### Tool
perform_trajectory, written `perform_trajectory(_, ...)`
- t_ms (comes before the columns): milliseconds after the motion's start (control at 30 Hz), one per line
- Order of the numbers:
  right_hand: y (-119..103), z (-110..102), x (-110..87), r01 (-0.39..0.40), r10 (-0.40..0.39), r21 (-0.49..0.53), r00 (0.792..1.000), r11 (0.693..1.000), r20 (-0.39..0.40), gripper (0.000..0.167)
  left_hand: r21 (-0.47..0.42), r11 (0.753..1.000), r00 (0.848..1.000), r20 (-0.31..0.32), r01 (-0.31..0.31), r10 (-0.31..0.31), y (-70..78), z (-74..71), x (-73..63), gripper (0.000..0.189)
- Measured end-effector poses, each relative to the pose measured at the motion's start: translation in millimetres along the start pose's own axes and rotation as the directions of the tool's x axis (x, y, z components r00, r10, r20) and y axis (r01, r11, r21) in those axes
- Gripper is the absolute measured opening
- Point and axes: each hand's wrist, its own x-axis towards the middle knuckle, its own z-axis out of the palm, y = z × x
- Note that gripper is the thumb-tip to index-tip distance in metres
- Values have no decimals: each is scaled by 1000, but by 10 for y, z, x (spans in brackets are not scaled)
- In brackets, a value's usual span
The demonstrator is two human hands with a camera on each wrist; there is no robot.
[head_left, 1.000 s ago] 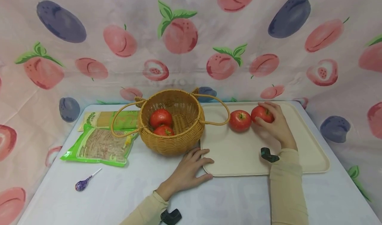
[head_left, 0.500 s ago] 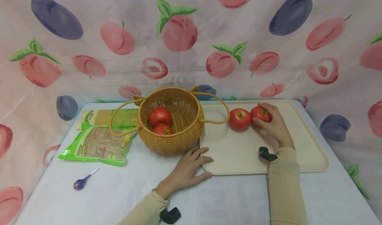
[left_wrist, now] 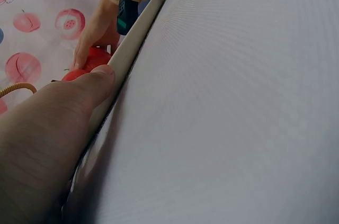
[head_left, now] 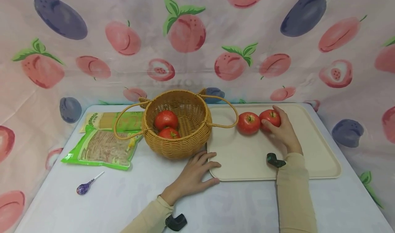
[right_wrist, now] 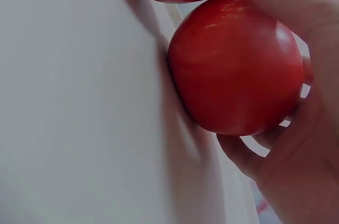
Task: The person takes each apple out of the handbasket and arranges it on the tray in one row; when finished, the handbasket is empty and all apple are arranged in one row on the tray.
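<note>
The red apple (head_left: 270, 119) sat on the far part of the tray (head_left: 240, 157), right of the middle, seeming to rest on its surface. The right hand (head_left: 284, 128) gripped it from the right, thumb and fingers curled round the sides. It looked firm, smooth and moderately heavy, stiff enough for a secure hold yet likely to bruise if dropped; its glossy skin might slip under a light pinch. The widest part of the sides seemed the best place to grip, with the stem end left free.

A second apple (head_left: 248, 123) lay just to the left, touching or nearly touching the first, so fingers had little room between them. The near half of the tray and its right end offered bare surface, bounded by a low raised rim. At the tray's near left corner, the left hand (head_left: 191, 174) lay with fingers spread apart, fingertips over the edge, gripping nothing.

Farther left stood the wicker basket (head_left: 177, 149), mouth wide, two apples (head_left: 166, 119) inside at its left and open room at its right. Its right handle (head_left: 226, 126) jutted over the tray, an obstacle to a low path. Beyond, at the left, lay two food packets (head_left: 108, 149) and a lollipop (head_left: 84, 188).
</note>
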Motion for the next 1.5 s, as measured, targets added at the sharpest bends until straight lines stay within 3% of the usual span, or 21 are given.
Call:
perform_trajectory(533,-11,21,0,-3,3,22,1000,1000,-16,80,-5,1000,1000,10,7,-7,1,3,0,42)
perform_trajectory(800,-82,-3,4,27,-23,36,991,999,-134,69,-8,1000,1000,7,2,-2,-1,-5,8,42)
perform_trajectory(900,-124,14,23,84,-69,61,974,995,-217,57,-17,1000,1000,8,3,-3,-2,-7,11,42)
perform_trajectory(1033,-222,65,53,205,-170,78,930,976,-326,43,-11,1000,1000,2,0,0,-10,3,2,42)
perform_trajectory(1200,-389,108,75,319,-273,59,881,946,-386,36,-6,1000,1000,-4,-6,6,-20,10,3,43)
perform_trajectory(1333,-586,115,29,396,-336,89,861,914,-382,35,-15,1000,1000,-5,-3,3,-18,-5,0,42)
perform_trajectory(1500,-946,130,-114,527,-486,86,826,846,-286,34,-12,1000,1000,-1,-4,4,-17,-3,-3,43)
